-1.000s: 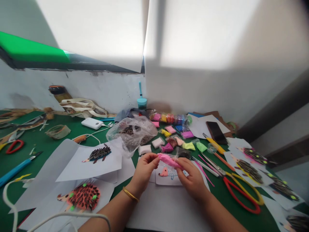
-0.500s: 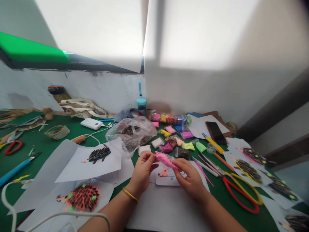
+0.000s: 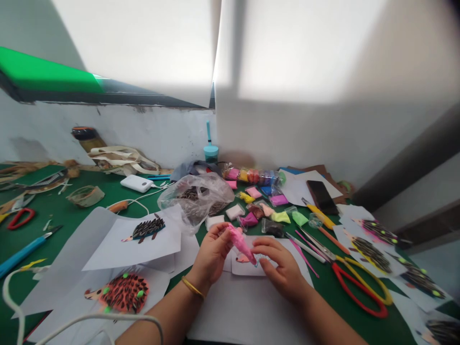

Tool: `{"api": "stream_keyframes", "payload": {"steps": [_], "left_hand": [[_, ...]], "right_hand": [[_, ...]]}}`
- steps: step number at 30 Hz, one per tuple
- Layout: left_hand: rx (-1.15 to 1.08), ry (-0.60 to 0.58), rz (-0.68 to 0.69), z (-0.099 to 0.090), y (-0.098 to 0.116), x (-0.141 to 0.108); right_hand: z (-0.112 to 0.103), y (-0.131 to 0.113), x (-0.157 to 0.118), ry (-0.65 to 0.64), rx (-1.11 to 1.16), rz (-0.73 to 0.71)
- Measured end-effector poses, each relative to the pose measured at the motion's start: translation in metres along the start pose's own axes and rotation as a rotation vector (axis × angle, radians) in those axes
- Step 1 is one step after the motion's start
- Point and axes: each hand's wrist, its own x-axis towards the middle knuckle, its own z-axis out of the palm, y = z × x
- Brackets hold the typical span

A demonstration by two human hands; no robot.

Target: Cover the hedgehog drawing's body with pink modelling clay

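Now that my right hand (image 3: 282, 268) has spread off the pink packet (image 3: 240, 242), its near end's drooping, so only my left hand (image 3: 212, 251) is pinching it, I think (kinda blurry).

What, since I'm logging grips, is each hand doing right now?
Left hand: closed, holding the pink packet.
Right hand: open beside it; contact cannot be told.

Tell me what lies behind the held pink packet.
A white card with a drawing of a pink-faced animal. The pink packet and right hand hide parts of it.
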Motion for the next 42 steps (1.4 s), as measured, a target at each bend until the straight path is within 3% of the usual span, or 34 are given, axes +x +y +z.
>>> {"api": "stream_keyframes", "payload": {"steps": [5,8,11,16,23,29,35,42], "left_hand": [[0.088,-0.062,-0.129,0.003,-0.003,-0.006],[0.181,-0.135,-0.192,0.002,-0.010,-0.009],[0.230,-0.221,-0.205,0.002,-0.016,-0.011],[0.252,-0.266,-0.238,0.004,-0.018,-0.012],[0.240,-0.185,-0.220,0.005,-0.018,-0.012],[0.246,-0.224,-0.170,0.007,-0.018,-0.014],[0.340,-0.181,-0.125,0.007,-0.021,-0.016],[0.447,-0.108,-0.006,0.013,-0.017,-0.016]], "right_hand": [[0.004,0.006,-0.002,0.139,0.147,0.216],[0.009,0.006,0.000,0.113,0.280,0.362],[0.011,0.002,0.003,0.061,0.411,0.410],[0.010,-0.002,0.007,0.025,0.427,0.491],[0.009,0.002,0.006,0.170,0.394,0.502],[0.012,0.002,0.005,0.123,0.463,0.494],[0.018,0.001,0.003,0.039,0.401,0.509],[0.016,-0.001,0.004,0.151,0.393,0.504]]}}
